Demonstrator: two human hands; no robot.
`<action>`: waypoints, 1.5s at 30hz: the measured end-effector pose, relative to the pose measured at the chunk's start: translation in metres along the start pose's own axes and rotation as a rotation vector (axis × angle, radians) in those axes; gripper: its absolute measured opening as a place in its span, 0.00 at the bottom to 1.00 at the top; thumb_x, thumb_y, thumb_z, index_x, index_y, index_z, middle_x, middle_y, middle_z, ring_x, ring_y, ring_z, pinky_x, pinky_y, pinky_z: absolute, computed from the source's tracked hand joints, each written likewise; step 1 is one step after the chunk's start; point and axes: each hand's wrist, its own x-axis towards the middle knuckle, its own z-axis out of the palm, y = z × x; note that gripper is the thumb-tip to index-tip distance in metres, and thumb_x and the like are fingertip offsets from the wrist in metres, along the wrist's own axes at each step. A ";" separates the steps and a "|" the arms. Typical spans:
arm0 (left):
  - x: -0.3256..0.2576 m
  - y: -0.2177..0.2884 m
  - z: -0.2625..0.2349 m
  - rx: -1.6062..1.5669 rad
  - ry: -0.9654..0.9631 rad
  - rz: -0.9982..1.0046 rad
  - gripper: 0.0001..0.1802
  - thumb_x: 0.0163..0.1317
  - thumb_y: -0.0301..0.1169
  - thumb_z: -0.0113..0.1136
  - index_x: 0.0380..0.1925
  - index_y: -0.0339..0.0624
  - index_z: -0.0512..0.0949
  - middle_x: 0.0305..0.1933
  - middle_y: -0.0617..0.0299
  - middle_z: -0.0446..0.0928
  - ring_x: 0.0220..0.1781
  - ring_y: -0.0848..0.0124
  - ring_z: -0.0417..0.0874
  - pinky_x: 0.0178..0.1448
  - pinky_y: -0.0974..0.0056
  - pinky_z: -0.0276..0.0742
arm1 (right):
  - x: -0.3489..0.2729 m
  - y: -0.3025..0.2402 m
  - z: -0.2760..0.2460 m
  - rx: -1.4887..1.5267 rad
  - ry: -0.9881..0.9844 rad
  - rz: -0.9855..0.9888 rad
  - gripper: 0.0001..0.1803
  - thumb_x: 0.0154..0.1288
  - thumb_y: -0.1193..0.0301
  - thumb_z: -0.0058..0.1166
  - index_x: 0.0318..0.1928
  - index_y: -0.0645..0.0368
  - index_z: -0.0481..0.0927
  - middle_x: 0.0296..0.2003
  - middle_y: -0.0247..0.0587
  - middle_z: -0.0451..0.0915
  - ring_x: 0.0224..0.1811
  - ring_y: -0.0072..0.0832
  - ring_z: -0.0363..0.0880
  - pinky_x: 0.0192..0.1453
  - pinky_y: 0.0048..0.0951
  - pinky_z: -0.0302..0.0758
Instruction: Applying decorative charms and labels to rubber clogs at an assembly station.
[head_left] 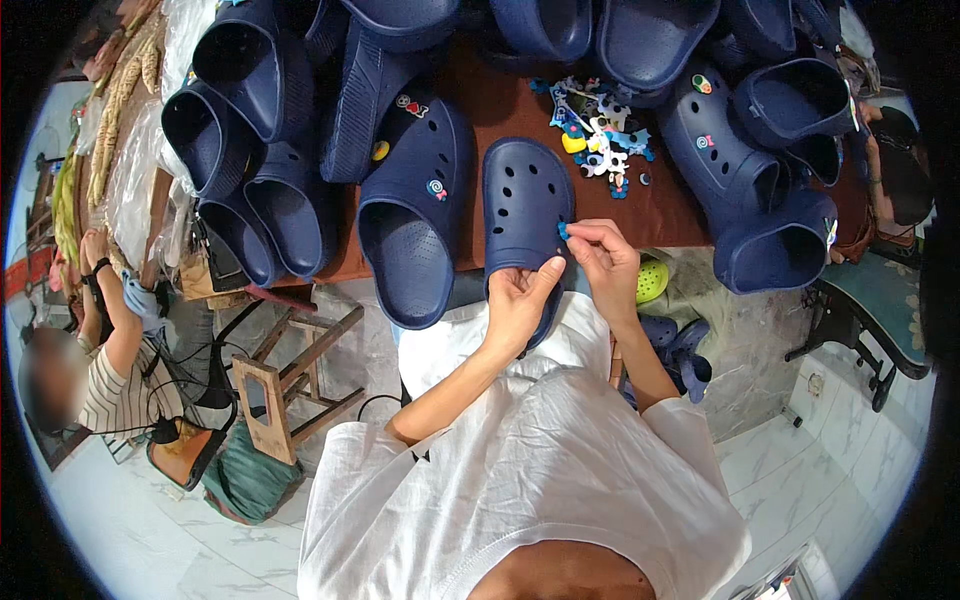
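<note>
A navy foam clog (527, 190) with round vent holes lies at the table's near edge, its toe pointing away from me. My left hand (520, 302) grips it at the heel opening, thumb on top and fingers inside. With my right hand (606, 262) I pinch a small blue shoe charm (563, 230) against a hole on the clog's right side. Just left lies another navy clog (413, 215) bearing several charms. Beyond my right hand is a loose pile of colourful charms (603, 135), mostly white, blue and yellow.
Navy clogs (250, 65) are heaped at the left, along the back and at the right of the brown tabletop (500, 85). Below are a wooden stool (290, 380), a lime green clog (651, 281) and more clogs (685, 352). Another person (120, 350) sits far left.
</note>
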 end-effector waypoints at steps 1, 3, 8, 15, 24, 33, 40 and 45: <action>0.000 -0.001 0.000 0.000 0.001 0.001 0.12 0.65 0.27 0.62 0.44 0.30 0.76 0.38 0.68 0.78 0.33 0.84 0.73 0.38 0.77 0.69 | 0.001 -0.001 0.000 -0.023 -0.006 0.000 0.07 0.64 0.81 0.56 0.42 0.69 0.81 0.44 0.39 0.76 0.46 0.22 0.78 0.51 0.21 0.77; 0.002 -0.004 0.001 -0.026 0.020 0.013 0.12 0.65 0.27 0.62 0.44 0.30 0.75 0.35 0.70 0.77 0.30 0.86 0.70 0.34 0.78 0.67 | 0.003 -0.003 -0.003 -0.047 -0.015 -0.001 0.06 0.64 0.81 0.57 0.42 0.69 0.81 0.44 0.39 0.76 0.46 0.22 0.78 0.51 0.21 0.77; 0.002 0.005 0.010 -0.078 0.032 0.058 0.12 0.65 0.26 0.62 0.45 0.31 0.75 0.35 0.70 0.77 0.29 0.87 0.69 0.33 0.78 0.65 | 0.011 -0.007 -0.006 0.005 -0.076 0.137 0.11 0.62 0.81 0.58 0.45 0.67 0.78 0.42 0.37 0.78 0.44 0.20 0.78 0.47 0.21 0.77; 0.001 -0.004 0.005 -0.078 0.002 0.054 0.14 0.66 0.26 0.60 0.49 0.30 0.74 0.41 0.66 0.78 0.36 0.84 0.74 0.41 0.77 0.70 | 0.027 -0.014 -0.018 -0.044 -0.248 0.242 0.16 0.60 0.84 0.59 0.49 0.66 0.76 0.41 0.35 0.78 0.44 0.18 0.78 0.50 0.18 0.76; 0.003 -0.002 0.008 -0.172 -0.024 0.069 0.17 0.66 0.26 0.59 0.52 0.29 0.72 0.50 0.61 0.78 0.47 0.78 0.77 0.54 0.73 0.72 | 0.018 -0.014 -0.014 -0.182 -0.215 0.167 0.12 0.59 0.80 0.61 0.44 0.65 0.79 0.38 0.36 0.80 0.39 0.18 0.79 0.42 0.19 0.77; 0.004 0.001 0.000 -0.240 -0.031 0.007 0.19 0.67 0.33 0.55 0.55 0.33 0.71 0.54 0.59 0.76 0.53 0.73 0.76 0.60 0.67 0.69 | 0.010 -0.007 -0.007 -0.315 -0.126 -0.039 0.15 0.62 0.79 0.59 0.50 0.64 0.78 0.40 0.34 0.76 0.39 0.17 0.76 0.44 0.20 0.75; 0.009 0.005 -0.004 -0.719 -0.036 -0.090 0.28 0.67 0.45 0.48 0.61 0.38 0.65 0.64 0.54 0.71 0.64 0.61 0.71 0.69 0.56 0.63 | 0.033 -0.005 -0.043 -0.630 0.204 -0.188 0.11 0.64 0.75 0.57 0.47 0.60 0.80 0.36 0.38 0.77 0.32 0.23 0.78 0.36 0.24 0.75; 0.009 0.013 -0.002 -0.893 0.021 -0.165 0.28 0.67 0.44 0.46 0.61 0.39 0.65 0.65 0.53 0.70 0.65 0.60 0.71 0.70 0.56 0.62 | 0.057 -0.006 -0.045 -0.783 0.242 -0.133 0.13 0.61 0.71 0.61 0.46 0.58 0.79 0.36 0.39 0.76 0.30 0.27 0.77 0.34 0.28 0.75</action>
